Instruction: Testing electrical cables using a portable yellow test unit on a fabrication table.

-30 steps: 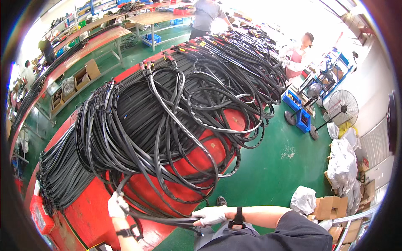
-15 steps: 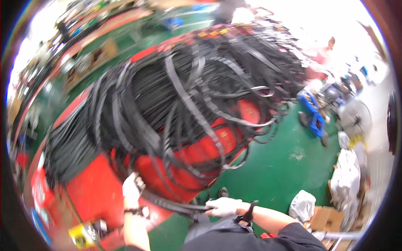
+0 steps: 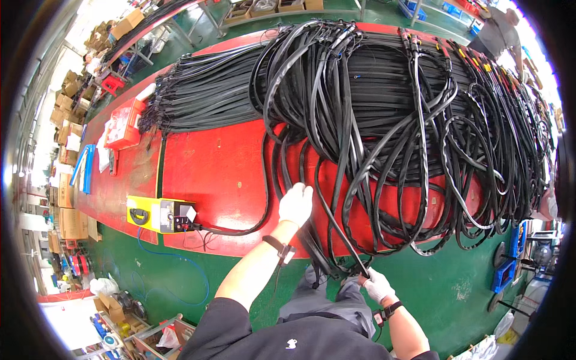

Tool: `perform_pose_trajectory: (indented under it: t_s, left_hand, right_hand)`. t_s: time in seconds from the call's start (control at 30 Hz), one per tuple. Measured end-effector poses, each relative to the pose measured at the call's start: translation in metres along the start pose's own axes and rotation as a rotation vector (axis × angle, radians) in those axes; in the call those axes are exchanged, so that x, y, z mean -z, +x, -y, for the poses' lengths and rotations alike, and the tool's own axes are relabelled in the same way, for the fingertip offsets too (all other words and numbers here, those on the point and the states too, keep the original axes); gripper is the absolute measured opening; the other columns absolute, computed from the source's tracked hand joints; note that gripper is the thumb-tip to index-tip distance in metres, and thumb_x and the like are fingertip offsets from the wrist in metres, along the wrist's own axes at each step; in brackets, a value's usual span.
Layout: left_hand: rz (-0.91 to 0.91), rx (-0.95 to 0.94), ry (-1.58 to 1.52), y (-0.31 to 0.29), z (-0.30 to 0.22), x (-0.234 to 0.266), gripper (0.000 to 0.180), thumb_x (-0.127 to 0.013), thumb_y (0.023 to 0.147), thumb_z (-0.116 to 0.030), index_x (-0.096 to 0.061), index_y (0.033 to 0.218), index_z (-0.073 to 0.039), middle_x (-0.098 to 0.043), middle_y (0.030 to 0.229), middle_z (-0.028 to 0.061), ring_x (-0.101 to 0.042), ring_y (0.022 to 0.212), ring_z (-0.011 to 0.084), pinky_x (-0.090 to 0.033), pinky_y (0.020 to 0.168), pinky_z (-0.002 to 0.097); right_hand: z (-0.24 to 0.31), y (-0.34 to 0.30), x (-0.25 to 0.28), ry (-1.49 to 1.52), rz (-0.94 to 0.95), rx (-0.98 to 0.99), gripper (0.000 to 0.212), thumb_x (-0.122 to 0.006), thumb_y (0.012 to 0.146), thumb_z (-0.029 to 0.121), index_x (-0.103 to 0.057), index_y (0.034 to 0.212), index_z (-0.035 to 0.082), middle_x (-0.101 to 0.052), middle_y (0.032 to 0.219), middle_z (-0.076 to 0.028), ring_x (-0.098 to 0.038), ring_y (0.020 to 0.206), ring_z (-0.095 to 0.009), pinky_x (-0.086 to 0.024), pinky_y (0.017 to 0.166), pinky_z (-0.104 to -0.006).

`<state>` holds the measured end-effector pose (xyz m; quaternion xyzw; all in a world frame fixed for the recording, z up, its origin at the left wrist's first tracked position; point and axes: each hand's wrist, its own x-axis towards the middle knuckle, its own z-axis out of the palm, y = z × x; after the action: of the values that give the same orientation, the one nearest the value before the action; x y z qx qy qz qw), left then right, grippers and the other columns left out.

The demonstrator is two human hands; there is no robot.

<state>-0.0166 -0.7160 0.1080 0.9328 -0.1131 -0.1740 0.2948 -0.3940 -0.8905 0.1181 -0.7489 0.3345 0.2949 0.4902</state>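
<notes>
The left hand, in a white glove, is closed around a black cable bundle above the front edge of the red tabletop; the bundle comes down from the heaped cables, passes under the palm and hangs past the edge in front of the person's grey trousers; the right hand, also gloved in white, is lower and nearer the body, narrowed on the low end of that bundle, its fingers partly hidden; each wrist wears a black strap with a small device on it; beyond the hands, a large pile of black cables covers the middle and right of the tabletop, with loose loops drooping over its front edge on the right; to the left of these loops, straighter cables lie side by side in a flat band toward the rear edge; a yellow and black box-shaped machine with a handle sits at the front left, and a black lead runs from its right end toward the pile; farther back on that side is a red plastic bin, with a blue object near it; a thin blue hose curves over the green floor; at the upper right, another person stands beyond the cables.
</notes>
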Motion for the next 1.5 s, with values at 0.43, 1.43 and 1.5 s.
perform_pose_trajectory:
  t_s: [0.43, 1.43, 1.5]
  left_hand:
    - [0.094, 0.275, -0.805, 0.060, 0.056, 0.012, 0.042, -0.063, 0.109, -0.012, -0.069, 0.147, 0.006, -0.078, 0.107, 0.0132, -0.076, 0.083, 0.0200, -0.066, 0.073, 0.0351]
    - [-0.167, -1.017, 0.629, 0.403, -0.047, 0.060, 0.046, -0.090, 0.082, -0.026, -0.071, 0.118, -0.004, -0.073, 0.120, 0.0182, -0.064, 0.127, 0.0400, -0.044, 0.122, 0.0535]
    - [-0.068, -1.016, 0.665, 0.409, -0.050, 0.068, 0.052, -0.093, 0.080, -0.032, -0.072, 0.118, -0.003, -0.074, 0.116, 0.0194, -0.066, 0.124, 0.0402, -0.043, 0.123, 0.0538]
  right_hand:
    - [-0.012, 0.023, -0.012, -0.056, -0.097, -0.002, 0.030, -0.071, 0.106, 0.032, -0.073, 0.122, 0.006, -0.079, 0.110, -0.029, -0.074, 0.108, -0.052, -0.058, 0.092, -0.0536]
    - [0.200, 0.110, 0.103, -0.318, -0.665, 0.485, 0.009, -0.076, 0.096, 0.019, -0.076, 0.096, 0.010, -0.075, 0.085, -0.016, -0.075, 0.082, -0.043, -0.060, 0.076, -0.0547]
    - [0.235, 0.174, 0.144, -0.321, -1.050, 0.642, 0.005, -0.078, 0.092, 0.010, -0.075, 0.095, 0.007, -0.077, 0.101, -0.016, -0.075, 0.098, -0.042, -0.060, 0.087, -0.0522]
